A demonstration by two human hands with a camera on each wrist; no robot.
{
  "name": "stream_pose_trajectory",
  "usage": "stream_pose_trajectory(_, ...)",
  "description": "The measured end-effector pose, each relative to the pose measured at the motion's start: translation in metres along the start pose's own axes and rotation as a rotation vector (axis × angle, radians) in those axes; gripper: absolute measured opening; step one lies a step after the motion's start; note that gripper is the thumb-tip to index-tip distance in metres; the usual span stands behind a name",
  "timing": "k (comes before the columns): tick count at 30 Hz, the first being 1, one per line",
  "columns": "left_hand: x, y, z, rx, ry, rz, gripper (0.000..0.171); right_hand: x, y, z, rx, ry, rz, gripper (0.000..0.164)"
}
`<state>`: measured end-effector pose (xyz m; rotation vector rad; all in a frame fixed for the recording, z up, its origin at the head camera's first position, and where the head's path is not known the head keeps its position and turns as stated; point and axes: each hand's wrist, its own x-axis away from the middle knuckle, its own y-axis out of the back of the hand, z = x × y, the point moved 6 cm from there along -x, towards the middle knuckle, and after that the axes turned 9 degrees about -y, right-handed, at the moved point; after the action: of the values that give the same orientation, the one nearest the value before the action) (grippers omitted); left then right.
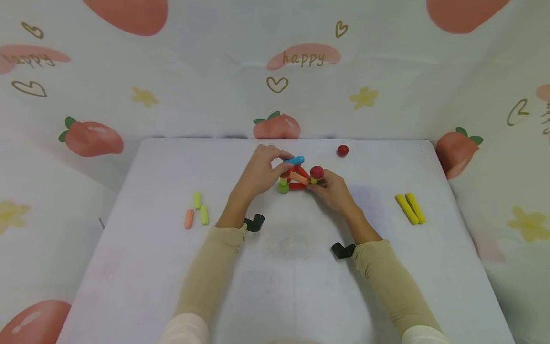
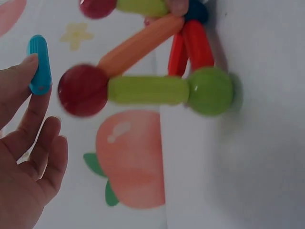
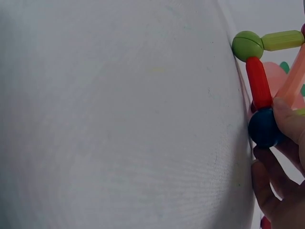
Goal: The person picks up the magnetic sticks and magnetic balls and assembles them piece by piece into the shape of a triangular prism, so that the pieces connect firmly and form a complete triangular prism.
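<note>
My left hand (image 1: 263, 169) pinches a short blue rod (image 1: 297, 160) between thumb and fingertips, raised above a ball-and-rod toy frame. My right hand (image 1: 333, 190) grips the frame's near right corner, with the thumb and fingers at a dark blue ball (image 3: 263, 128). From that ball a red rod (image 3: 259, 83) runs to a green ball (image 2: 210, 90). A light green rod (image 2: 147, 89) rises from the green ball to a dark red ball (image 2: 83, 89). An orange rod (image 2: 140, 45) slants between that red ball and the blue ball's corner. Another red ball (image 1: 317, 172) tops a second light green rod.
A loose red ball (image 1: 342, 151) lies near the table's back edge. Two yellow rods (image 1: 410, 208) lie at the right. At the left are two light green rods (image 1: 204, 215) and an orange rod (image 1: 189, 219). Black wrist-worn devices (image 1: 342, 250) jut from both cuffs.
</note>
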<state>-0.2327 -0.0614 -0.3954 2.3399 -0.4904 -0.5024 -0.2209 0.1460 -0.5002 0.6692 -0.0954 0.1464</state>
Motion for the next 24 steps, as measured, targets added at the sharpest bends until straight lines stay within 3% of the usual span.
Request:
stream_pose_trajectory(6,-0.008,-0.019,-0.004,-0.067,-0.031,0.041,0.022,0.0,-0.001,0.001,-0.002,0.025,-0.006,0.026)
stream_pose_trajectory(13,-0.006,-0.024,-0.005,-0.132,-0.042,0.05,0.017,0.002,0.002,0.002,-0.001,0.052,-0.016,0.026)
stream_pose_trajectory(24,-0.007,-0.029,-0.008,-0.371,-0.05,0.078,0.019,-0.001,0.0,0.0,-0.013,0.042,-0.013,0.026)
